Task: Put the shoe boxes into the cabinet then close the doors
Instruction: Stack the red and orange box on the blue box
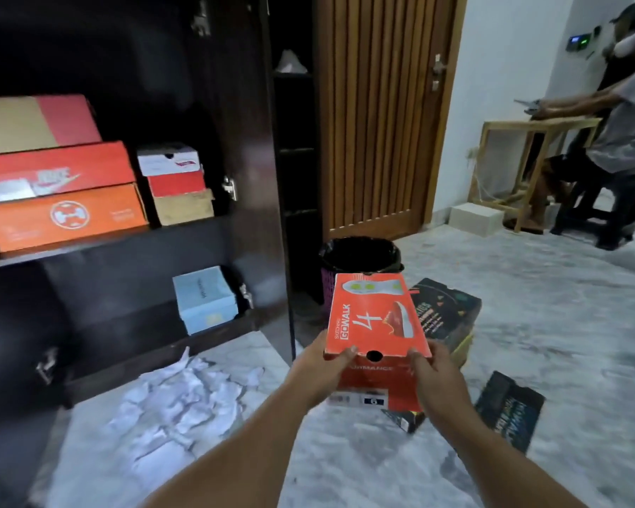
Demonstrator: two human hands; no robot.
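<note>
I hold an orange shoe box (376,317) with a white "4" on its lid above the floor. My left hand (321,368) grips its near left corner and my right hand (437,372) grips its near right corner, thumbs on the lid. To the left stands the dark cabinet (246,141) with its doors open. Its middle shelf carries a stack of three orange and red boxes (57,177) and a smaller stack (178,183) beside it. On the bottom shelf lies a pale blue box (204,300). A black box (446,313) sits on the floor behind the held one.
A black bin (360,258) stands by the wooden slatted door (382,111). Crumpled white paper (176,394) lies on the marble floor before the cabinet. A black lid (508,410) lies at the right. People and a wooden table (536,126) are at the far right.
</note>
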